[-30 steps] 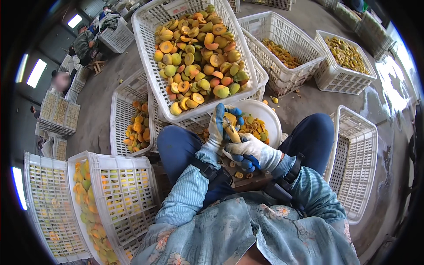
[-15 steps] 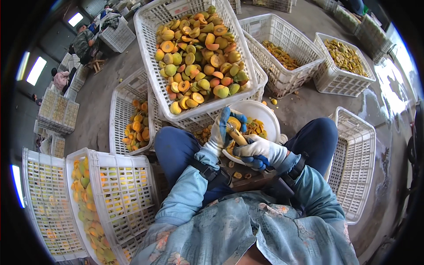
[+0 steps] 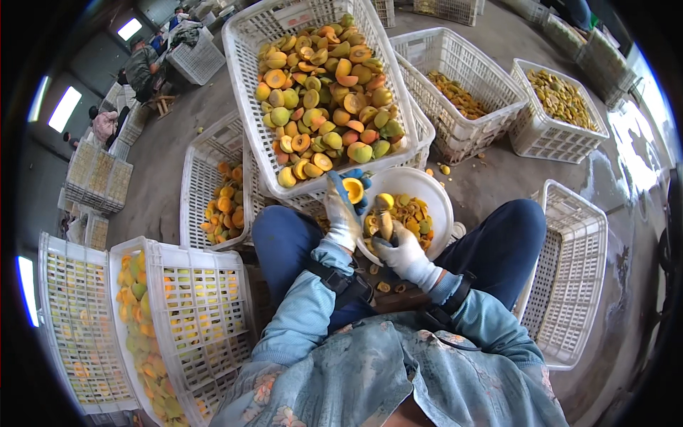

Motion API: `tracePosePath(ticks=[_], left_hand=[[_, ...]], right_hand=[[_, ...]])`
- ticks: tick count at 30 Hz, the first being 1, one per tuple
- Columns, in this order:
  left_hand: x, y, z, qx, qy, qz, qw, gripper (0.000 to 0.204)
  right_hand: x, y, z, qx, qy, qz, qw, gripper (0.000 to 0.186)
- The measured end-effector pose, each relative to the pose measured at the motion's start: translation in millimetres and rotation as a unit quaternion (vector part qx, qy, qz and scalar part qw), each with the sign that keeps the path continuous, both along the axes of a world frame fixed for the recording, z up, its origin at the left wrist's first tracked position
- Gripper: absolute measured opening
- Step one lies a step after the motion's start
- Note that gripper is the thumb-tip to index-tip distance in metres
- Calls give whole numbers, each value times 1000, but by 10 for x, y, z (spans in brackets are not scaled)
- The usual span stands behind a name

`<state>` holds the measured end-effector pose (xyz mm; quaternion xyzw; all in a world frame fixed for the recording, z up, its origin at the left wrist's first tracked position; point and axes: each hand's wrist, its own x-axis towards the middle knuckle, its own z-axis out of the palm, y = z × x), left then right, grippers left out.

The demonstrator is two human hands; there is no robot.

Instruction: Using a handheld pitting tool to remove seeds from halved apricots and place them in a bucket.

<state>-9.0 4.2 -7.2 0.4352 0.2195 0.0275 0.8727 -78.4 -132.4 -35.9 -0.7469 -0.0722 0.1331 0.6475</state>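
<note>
My left hand (image 3: 344, 206), in a white and blue glove, holds a halved yellow peach (image 3: 353, 189) with its hollowed cut face up. My right hand (image 3: 409, 255), gloved alike, is closed round a short wooden-handled pitting tool (image 3: 385, 226). A yellow piece of fruit (image 3: 385, 201) shows at the tool's far end, hiding the tip. Both hands are over the near left part of a white basin (image 3: 442, 206) holding fruit scraps. Just beyond stands a tilted white crate (image 3: 249, 107) heaped with peach halves.
White crates with fruit stand at left (image 3: 186, 213), far right (image 3: 455, 128) and lower left (image 3: 199, 306). Another crate (image 3: 569, 285) is beside my right knee. Fruit bits lie on the floor (image 3: 491, 171). People (image 3: 142, 67) sit among crates at the far left.
My hands have come apart: the tool has left the peach half, bearing a yellow piece. My left hand has turned the half's hollow upward, and my right hand has swung over the basin.
</note>
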Motion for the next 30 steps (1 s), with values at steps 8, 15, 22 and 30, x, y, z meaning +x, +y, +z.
tracePosePath(ticks=[8, 15, 22, 30], left_hand=[[2, 1603, 575, 329, -98, 225, 912, 44], [157, 2092, 844, 911, -45, 87, 401, 51], [868, 985, 647, 901, 153, -224, 338, 57], [788, 654, 483, 897, 76, -223, 373, 53]], right_hand=[[226, -342, 42, -383, -5, 98, 918, 36], [257, -381, -116, -430, -119, 127, 886, 25], [206, -565, 127, -379, -93, 109, 914, 24], [180, -527, 188, -351, 12, 126, 928, 27]])
